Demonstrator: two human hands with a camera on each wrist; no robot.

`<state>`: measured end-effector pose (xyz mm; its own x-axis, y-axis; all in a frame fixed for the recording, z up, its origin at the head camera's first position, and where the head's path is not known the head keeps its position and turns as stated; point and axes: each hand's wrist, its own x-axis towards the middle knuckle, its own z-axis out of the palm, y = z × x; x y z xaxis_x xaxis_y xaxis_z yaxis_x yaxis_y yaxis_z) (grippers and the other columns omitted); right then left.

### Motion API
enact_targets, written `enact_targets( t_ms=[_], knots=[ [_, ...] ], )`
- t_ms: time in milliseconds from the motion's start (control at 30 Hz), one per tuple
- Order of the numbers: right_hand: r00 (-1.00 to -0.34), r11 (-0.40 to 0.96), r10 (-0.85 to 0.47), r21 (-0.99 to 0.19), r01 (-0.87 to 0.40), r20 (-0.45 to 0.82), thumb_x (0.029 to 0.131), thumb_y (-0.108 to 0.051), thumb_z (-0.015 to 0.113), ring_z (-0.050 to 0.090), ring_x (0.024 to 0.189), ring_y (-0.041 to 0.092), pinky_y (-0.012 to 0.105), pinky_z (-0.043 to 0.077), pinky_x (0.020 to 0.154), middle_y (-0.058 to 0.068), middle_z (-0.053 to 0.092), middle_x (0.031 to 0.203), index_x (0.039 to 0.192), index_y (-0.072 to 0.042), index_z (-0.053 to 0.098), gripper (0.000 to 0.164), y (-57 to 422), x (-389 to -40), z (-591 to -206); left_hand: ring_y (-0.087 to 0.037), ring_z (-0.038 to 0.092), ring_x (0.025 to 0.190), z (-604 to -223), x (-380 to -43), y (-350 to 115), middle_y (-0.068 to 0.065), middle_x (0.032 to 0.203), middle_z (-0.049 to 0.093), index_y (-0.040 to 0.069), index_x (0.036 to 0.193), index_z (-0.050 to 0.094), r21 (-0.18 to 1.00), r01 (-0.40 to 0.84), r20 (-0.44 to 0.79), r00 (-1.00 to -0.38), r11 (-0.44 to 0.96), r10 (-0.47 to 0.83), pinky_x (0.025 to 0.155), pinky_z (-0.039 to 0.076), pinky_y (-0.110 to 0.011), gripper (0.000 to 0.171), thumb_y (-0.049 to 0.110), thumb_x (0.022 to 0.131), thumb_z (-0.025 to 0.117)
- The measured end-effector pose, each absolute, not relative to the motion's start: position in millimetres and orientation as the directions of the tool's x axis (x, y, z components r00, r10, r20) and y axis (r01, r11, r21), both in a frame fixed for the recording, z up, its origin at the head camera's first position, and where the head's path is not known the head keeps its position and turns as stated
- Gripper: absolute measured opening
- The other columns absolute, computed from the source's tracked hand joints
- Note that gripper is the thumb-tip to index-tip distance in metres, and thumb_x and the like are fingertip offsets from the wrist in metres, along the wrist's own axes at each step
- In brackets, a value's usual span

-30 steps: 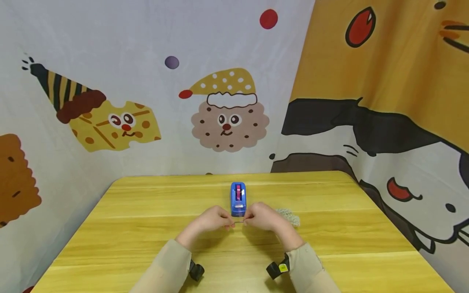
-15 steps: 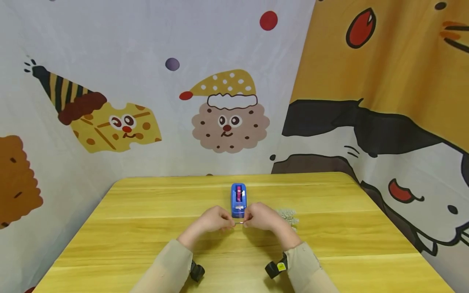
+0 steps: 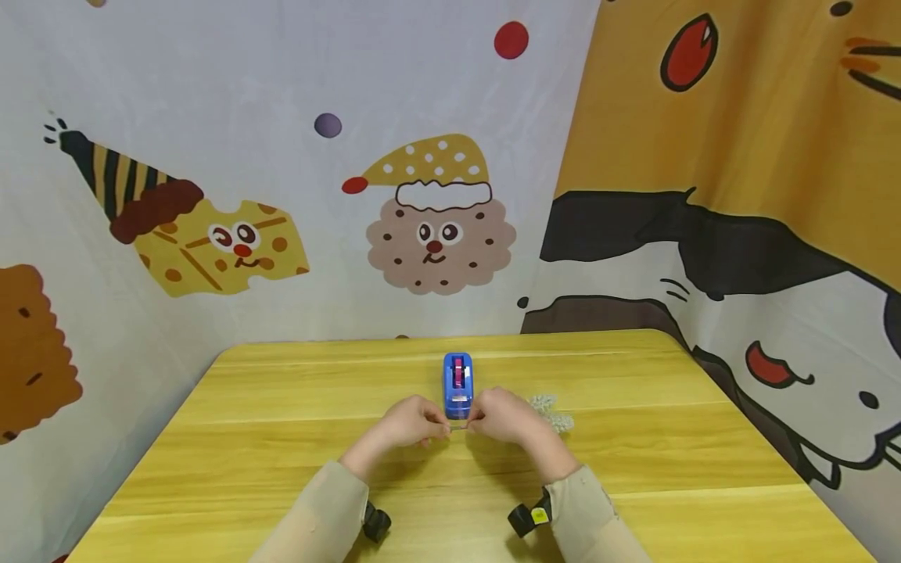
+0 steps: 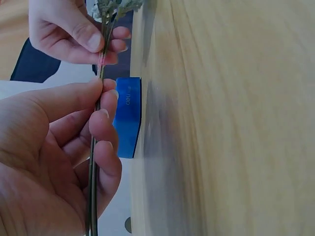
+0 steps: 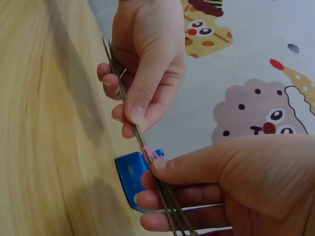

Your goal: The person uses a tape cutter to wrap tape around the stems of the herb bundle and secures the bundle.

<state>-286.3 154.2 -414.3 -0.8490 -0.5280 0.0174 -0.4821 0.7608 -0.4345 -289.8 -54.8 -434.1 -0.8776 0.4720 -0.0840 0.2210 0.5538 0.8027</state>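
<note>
A thin bunch of flower stems (image 4: pixel 92 191) lies between my hands, with a short pink band of tape (image 5: pixel 147 151) around it. My left hand (image 3: pixel 411 422) pinches the stems on one side of the band, and their lower ends run across its curled fingers. Right at the band, my right hand (image 3: pixel 503 416) holds the stems between thumb and fingers. The pale, fuzzy flower heads (image 3: pixel 559 421) show beyond the right wrist in the head view. Just past the fingertips stands a blue tape dispenser (image 3: pixel 458 405) with a pink roll; its side faces both wrist cameras.
The dispenser stands on a wood-grain table (image 3: pixel 281 485) whose far edge meets a cartoon-printed curtain (image 3: pixel 267 313). Black wrist cameras (image 3: pixel 376 524) hang under the beige sleeves (image 3: pixel 317 508).
The flower heads have shifted and spread differently behind my right wrist, as the bunch has turned. Both hands stay in nearly the same place, with small finger movements.
</note>
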Motion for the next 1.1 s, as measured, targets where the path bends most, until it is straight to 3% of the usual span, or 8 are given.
enact_targets(
  t_ms=[400,667,1100],
  knots=[
    [-0.861,0.781,-0.508,-0.422,-0.46,-0.002,0.08,-0.013,0.077,0.055,0.062,0.007,0.027,0.05,0.062,-0.008,0.064,0.071,0.074,-0.013,0.073,0.007,154.6,-288.9,-415.3,-0.019,0.059,0.058,-434.9,-289.6,-52.8,0.004,0.075,0.066,0.007,0.085,0.072,0.803,0.215,-0.07,-0.892,0.555,0.446,0.048,0.042,-0.024,0.005,0.012,0.086,0.072],
    [-0.872,0.788,-0.489,-0.415,-0.455,0.027,0.078,-0.013,0.079,0.051,0.058,0.008,0.028,0.047,0.057,-0.009,0.059,0.066,0.069,-0.015,0.067,0.015,153.6,-291.9,-419.7,-0.019,0.06,0.059,-435.2,-292.8,-52.3,0.003,0.074,0.065,0.007,0.084,0.07,0.812,0.218,-0.061,-0.892,0.542,0.449,0.051,0.045,-0.024,0.003,0.008,0.083,0.073],
    [-0.877,0.786,-0.479,-0.422,-0.452,0.047,0.079,-0.008,0.076,0.05,0.058,0.01,0.027,0.047,0.057,-0.006,0.057,0.065,0.071,-0.012,0.061,0.017,150.6,-292.8,-423.6,-0.015,0.055,0.055,-435.4,-296.0,-48.5,0.0,0.07,0.06,0.007,0.082,0.063,0.804,0.254,-0.041,-0.878,0.537,0.478,0.049,0.043,-0.024,0.01,0.001,0.083,0.071]
  ],
)
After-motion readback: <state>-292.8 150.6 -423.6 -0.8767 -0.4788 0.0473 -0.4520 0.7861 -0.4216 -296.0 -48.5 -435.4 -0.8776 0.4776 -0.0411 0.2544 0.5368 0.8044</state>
